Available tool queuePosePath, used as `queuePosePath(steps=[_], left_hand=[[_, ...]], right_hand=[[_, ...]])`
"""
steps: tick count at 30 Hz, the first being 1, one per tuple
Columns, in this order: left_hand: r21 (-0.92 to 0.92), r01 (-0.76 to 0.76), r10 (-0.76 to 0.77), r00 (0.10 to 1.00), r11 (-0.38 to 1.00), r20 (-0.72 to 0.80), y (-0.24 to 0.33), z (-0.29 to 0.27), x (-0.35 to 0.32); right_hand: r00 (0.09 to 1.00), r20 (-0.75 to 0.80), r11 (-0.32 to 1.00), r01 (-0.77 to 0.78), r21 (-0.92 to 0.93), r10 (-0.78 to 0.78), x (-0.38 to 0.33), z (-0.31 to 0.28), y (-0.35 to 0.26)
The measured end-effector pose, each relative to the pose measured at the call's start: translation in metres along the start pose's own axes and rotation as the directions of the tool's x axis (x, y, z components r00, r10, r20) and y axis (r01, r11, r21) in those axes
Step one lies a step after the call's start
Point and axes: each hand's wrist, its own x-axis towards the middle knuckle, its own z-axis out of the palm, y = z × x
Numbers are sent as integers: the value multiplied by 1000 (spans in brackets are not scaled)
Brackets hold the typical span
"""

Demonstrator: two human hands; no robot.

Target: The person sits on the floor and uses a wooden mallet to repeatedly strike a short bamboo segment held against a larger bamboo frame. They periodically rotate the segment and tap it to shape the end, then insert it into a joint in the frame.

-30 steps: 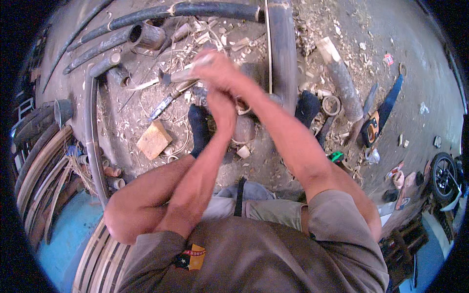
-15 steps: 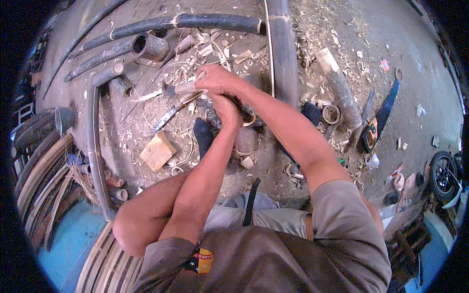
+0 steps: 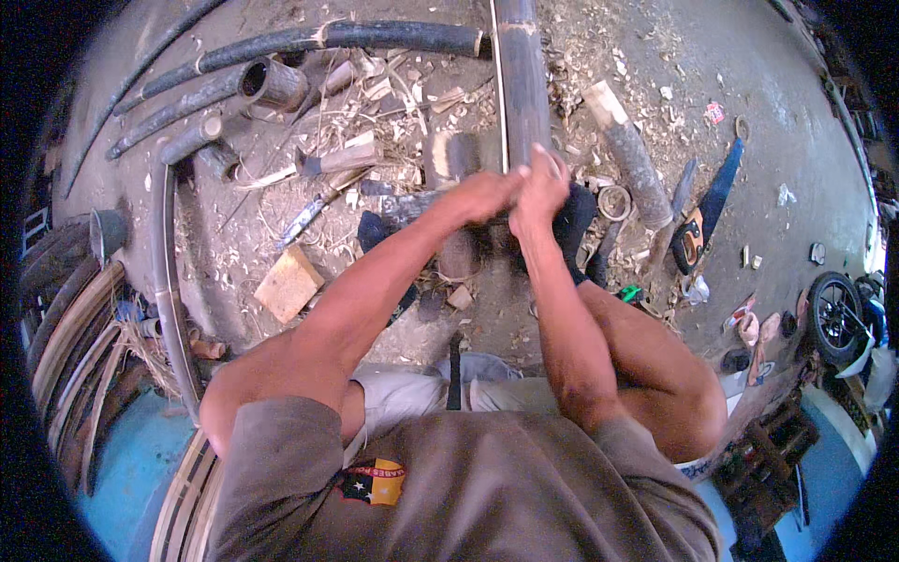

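Person seated low on the ground (image 3: 768, 112), both arms stretched forward. Left hand (image 3: 482, 195) and right hand (image 3: 541, 192) were pressed close together, touching, at the near end of a long dark bamboo pole (image 3: 522, 84) that ran straight away across the dirt. The fingers looked curled about the pole's end, but blur hid whether either hand truly clamped it or something thinner; cannot tell.

The pole lay flat, its far end out of frame. Judged stiff and fairly heavy for its length, hard-skinned and smooth, likely to roll or slip in a loose grip; split edges would be sharp. Best taken with both hands wrapped round the shaft, close to the worked end.

Around it: wood shavings (image 3: 412, 94) thick on the ground, curved dark pipes (image 3: 281, 42) at far left, a small wooden block (image 3: 290, 284) near the left forearm, a handsaw (image 3: 702, 220) well off to the right.
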Motion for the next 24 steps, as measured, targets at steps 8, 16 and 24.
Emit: queuePosePath(steps=[8, 16, 24], left_hand=[[-685, -117, -330, 810, 719, -485, -11, -17, -9], [-24, -111, 108, 990, 994, -94, 1, 14, -17], [-152, 50, -72, 987, 987, -143, 15, -57, -5]], right_hand=[[759, 648, 701, 498, -511, -66, 43, 111, 19], [993, -102, 998, 57, 41, -53, -5, -13, 14], [971, 227, 982, -111, 156, 73, 32, 56, -7]])
